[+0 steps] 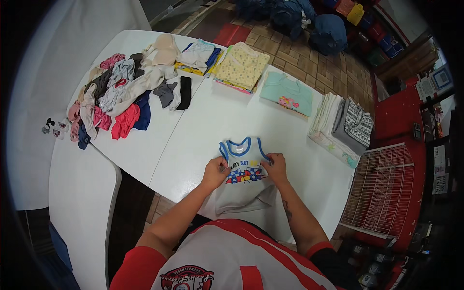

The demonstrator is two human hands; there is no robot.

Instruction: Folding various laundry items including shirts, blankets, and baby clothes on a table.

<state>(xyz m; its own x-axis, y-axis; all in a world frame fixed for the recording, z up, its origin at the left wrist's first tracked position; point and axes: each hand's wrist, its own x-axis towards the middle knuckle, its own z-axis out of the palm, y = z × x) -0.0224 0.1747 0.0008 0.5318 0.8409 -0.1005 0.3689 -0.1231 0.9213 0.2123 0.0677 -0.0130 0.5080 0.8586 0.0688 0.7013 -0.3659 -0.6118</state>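
Observation:
A small pale sleeveless top with blue trim and a printed race car lies front up on the white table, its neckline pointing away from me. My left hand pinches its left edge just below the armhole. On the opposite side, my right hand grips the edge at the other armhole between thumb and fingers. The lower part of the top is loosely creased, and its hem lies close to my body at the table's near edge.
A loose heap of clothes covers the table's far left. Along the far edge sit folded stacks: mixed garments, yellow printed cloth, a mint top and whites with greys. A white wire rack stands right.

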